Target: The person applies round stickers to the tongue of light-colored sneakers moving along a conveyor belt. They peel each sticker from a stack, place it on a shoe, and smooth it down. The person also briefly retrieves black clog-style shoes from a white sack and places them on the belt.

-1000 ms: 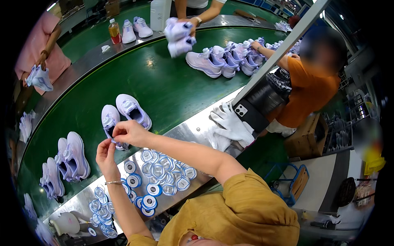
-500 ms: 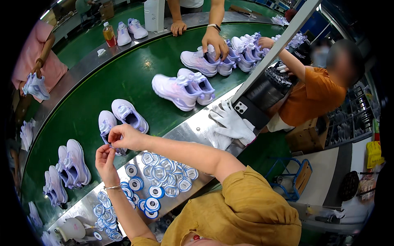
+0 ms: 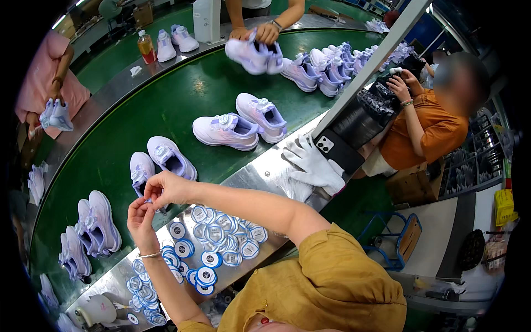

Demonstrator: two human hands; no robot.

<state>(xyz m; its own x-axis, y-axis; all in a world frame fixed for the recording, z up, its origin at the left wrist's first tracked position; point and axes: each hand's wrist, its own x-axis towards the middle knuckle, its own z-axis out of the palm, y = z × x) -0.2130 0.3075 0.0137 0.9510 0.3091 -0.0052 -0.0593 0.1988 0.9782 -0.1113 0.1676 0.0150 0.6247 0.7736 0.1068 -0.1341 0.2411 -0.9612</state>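
My right hand (image 3: pixel 170 189) and my left hand (image 3: pixel 142 219) meet at the belt's near edge, finger and thumb pinched on each. Whatever lies between the fingertips is too small to make out. Just behind them stands a pair of pale lilac sneakers, the right-hand shoe (image 3: pixel 176 159) fully visible and the left-hand shoe (image 3: pixel 142 167) partly covered by my right hand. Below my wrists, round silver and blue-rimmed tags (image 3: pixel 218 228) lie in heaps on the metal ledge (image 3: pixel 243 176).
More sneakers (image 3: pixel 99 222) ride the green belt (image 3: pixel 138 110) at left, with another pair (image 3: pixel 227 131) to the right. White gloves (image 3: pixel 312 163) and a phone (image 3: pixel 338 149) lie on the ledge. A metal post (image 3: pixel 370 69) slants up at right. Across the belt, a co-worker's hands (image 3: pixel 265 33) hold sneakers.
Sneakers on the belt have shifted slightly left. The co-worker across has lifted a pair; the person in orange has drawn their hands back from the shoes. My hands stay pinched together, barely moved.
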